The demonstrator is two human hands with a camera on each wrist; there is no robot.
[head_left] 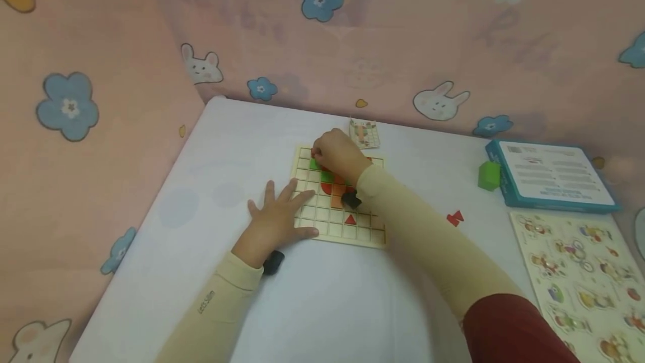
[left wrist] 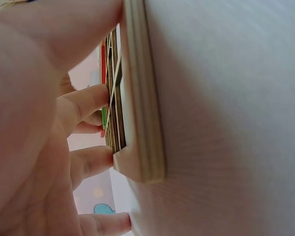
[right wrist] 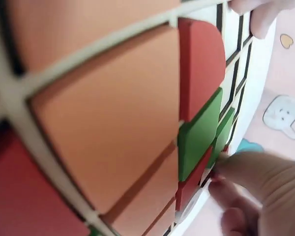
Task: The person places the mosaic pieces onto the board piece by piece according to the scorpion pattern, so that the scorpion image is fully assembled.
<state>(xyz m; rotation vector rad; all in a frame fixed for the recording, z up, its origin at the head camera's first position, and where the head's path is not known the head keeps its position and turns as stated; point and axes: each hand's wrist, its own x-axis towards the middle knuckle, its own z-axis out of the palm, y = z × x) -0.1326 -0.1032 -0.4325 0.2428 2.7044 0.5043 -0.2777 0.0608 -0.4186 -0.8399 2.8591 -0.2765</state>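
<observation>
A wooden grid board [head_left: 307, 213] lies on the white table with red, green and orange flat pieces in its squares. My right hand [head_left: 339, 153] is over the board's far left part, thumb and fingers pinched at a small red piece [head_left: 313, 152], mostly hidden by the fingers. In the right wrist view these fingers are beside a green piece [right wrist: 200, 135] and large orange pieces [right wrist: 113, 118]. With fingers spread, my left hand [head_left: 274, 217] rests at the board's left edge, fingertips on the frame [left wrist: 142, 98]. A red triangle [head_left: 350, 219] sits in the near part of the grid.
A small patterned card [head_left: 364, 134] stands behind the board. To the right are loose red pieces [head_left: 456, 217], a green block [head_left: 489, 176], a teal-edged box [head_left: 559, 175] and a picture board [head_left: 579, 273]. A patterned pink wall [head_left: 302, 60] borders the table's back and left.
</observation>
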